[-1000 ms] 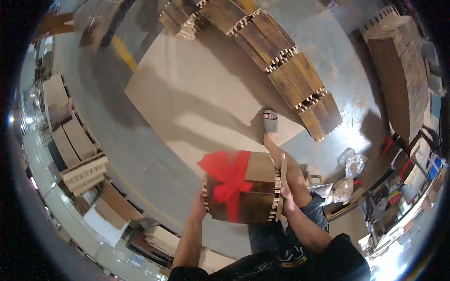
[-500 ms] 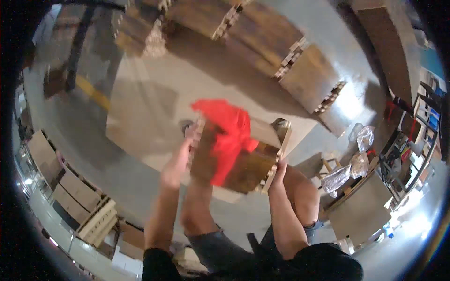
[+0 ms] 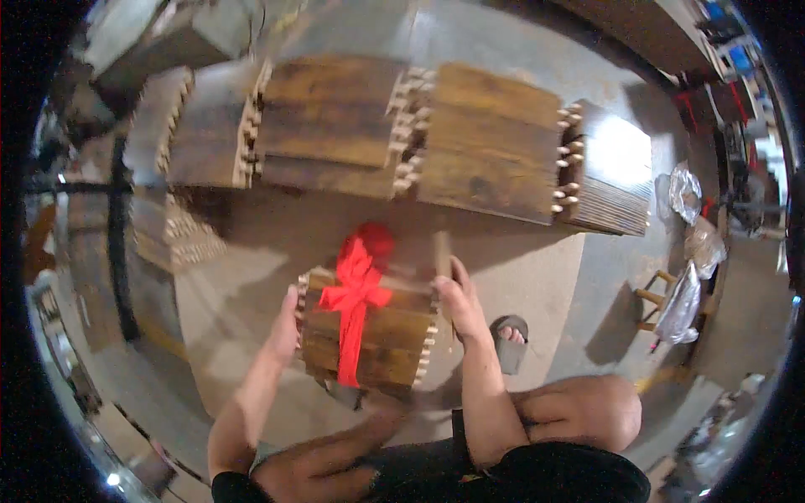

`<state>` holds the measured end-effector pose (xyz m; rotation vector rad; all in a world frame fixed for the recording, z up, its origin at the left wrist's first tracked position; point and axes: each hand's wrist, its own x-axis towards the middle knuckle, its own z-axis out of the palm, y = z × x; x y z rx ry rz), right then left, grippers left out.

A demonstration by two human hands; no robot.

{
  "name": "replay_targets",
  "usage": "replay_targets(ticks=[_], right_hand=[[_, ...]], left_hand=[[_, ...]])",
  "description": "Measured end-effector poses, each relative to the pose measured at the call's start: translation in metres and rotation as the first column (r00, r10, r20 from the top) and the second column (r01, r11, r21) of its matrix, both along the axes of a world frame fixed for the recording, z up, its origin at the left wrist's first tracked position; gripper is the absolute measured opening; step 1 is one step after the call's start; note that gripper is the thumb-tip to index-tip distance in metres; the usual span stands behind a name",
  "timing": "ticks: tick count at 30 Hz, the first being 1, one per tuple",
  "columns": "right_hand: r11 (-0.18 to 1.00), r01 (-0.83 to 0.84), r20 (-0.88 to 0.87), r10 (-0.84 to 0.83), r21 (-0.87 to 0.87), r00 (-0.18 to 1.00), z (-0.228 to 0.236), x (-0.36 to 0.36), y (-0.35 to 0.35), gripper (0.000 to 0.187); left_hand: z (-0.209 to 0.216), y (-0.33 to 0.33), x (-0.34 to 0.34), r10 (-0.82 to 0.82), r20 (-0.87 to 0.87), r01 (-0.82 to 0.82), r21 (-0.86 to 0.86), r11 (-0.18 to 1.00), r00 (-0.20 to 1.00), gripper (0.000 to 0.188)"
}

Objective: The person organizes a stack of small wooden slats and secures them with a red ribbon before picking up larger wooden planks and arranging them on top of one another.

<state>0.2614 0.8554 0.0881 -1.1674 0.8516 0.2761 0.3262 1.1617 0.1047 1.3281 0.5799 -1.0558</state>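
A squarish bundle of dark brown wooden slats, pale and toothed along its side edges, is in front of me over the floor sheet. A red ribbon runs down its face and is tied in a bow near the far end. My left hand is closed on the bundle's left edge. At the far right corner, my right hand is closed around a pale wooden strip that stands out beyond the bundle. Whether those fingers also touch the bundle is hard to see.
Brown slatted wooden stacks with pale toothed ends form a row along the far side of the tan sheet. A small wooden stool and silvery plastic bags are at the right. My sandalled foot rests on the sheet.
The bundle has come left and lower in view, and its ribboned face shows more fully. The pale strip stands apart from its right edge. My view has turned, bringing the far row into fuller sight.
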Motion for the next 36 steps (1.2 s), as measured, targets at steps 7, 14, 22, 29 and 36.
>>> replay_targets(ticks=[7, 14, 22, 29, 36], right_hand=[[0.719, -0.474, 0.106, 0.598, -0.509, 0.794, 0.055, -0.012, -0.014, 0.084], [0.843, -0.316, 0.509, 0.520, -0.436, 0.685, 0.149, 0.012, -0.015, 0.082], [0.838, -0.465, 0.663, 0.524, -0.287, 0.535, 0.175, 0.024, 0.028, 0.088], [0.906, -0.389, 0.674, 0.182, 0.169, 0.716, 0.182, 0.030, 0.046, 0.081], [0.935, -0.327, 0.626, 0.338, -0.138, 0.703, 0.150, 0.033, 0.057, 0.083]], left_hand=[[-0.024, 0.033, 0.005, -0.292, 0.150, 0.188, 0.480, 0.857, 0.945, 0.065], [0.068, -0.023, 0.035, -0.824, 0.207, 0.482, 0.726, 0.491, 0.527, 0.046], [0.087, 0.029, 0.068, -0.956, 0.290, 0.332, 0.898, 0.287, 0.042, 0.031], [0.147, -0.057, 0.037, -0.908, 0.121, 0.457, 0.833, 0.313, 0.401, 0.041], [0.090, 0.018, 0.020, -0.822, 0.531, 0.169, 0.808, 0.564, 0.205, 0.042]])
